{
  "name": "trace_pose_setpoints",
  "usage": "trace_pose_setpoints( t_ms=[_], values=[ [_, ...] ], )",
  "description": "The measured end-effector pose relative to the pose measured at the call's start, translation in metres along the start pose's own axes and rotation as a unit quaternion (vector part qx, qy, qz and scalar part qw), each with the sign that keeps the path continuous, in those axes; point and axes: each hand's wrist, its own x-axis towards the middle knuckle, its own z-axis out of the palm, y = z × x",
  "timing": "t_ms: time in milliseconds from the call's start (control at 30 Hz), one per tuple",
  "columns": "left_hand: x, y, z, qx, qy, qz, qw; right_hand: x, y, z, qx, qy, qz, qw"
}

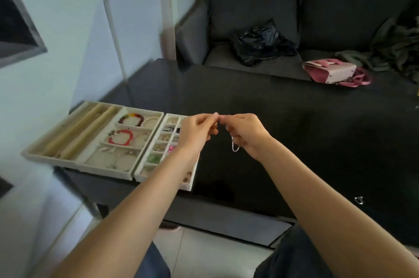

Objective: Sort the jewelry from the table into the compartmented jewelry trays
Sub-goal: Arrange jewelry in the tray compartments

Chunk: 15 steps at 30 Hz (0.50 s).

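left hand (196, 129) + right hand (243, 133): fingers pinch thin silver chain (234, 146) above black table (294, 119) | chain: light, limp, tangle-prone | hold by ends | beige compartmented trays (127, 173) alongside

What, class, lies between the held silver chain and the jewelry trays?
Only the person's own left hand and forearm, which hang over the small-compartment tray. The silver chain dangles from the right hand above bare table; nothing else intervenes.
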Motion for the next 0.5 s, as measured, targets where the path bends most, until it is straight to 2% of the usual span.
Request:
trace_pose_setpoints(
  t_ms=[67,133,200,267,300,367,433,500],
  values=[
    [0.007,-0.005,-0.016,0.042,0.036,0.042,0.998,0.010,-0.007,0.016,0.079,-0.046,0.066,0.994],
    [0.015,-0.010,-0.033,0.077,0.065,0.081,0.992,0.021,-0.012,0.036,0.134,-0.090,0.097,0.982],
    [0.019,-0.014,-0.045,0.091,0.077,0.110,0.987,0.029,-0.016,0.051,0.147,-0.112,0.100,0.978],
    [0.027,-0.020,-0.056,0.059,0.085,0.091,0.990,0.037,-0.020,0.064,0.131,-0.120,0.087,0.980],
    [0.031,-0.022,-0.061,0.025,0.082,0.059,0.995,0.040,-0.022,0.070,0.124,-0.122,0.079,0.981],
    [0.037,-0.024,-0.068,-0.112,0.072,-0.038,0.990,0.044,-0.028,0.079,0.118,-0.128,0.063,0.983],
    [0.041,-0.021,-0.071,-0.292,0.071,-0.152,0.942,0.046,-0.034,0.084,0.119,-0.140,0.047,0.982],
    [0.043,-0.020,-0.073,-0.437,0.094,-0.217,0.868,0.048,-0.038,0.088,0.118,-0.158,0.028,0.980]
  ],
)
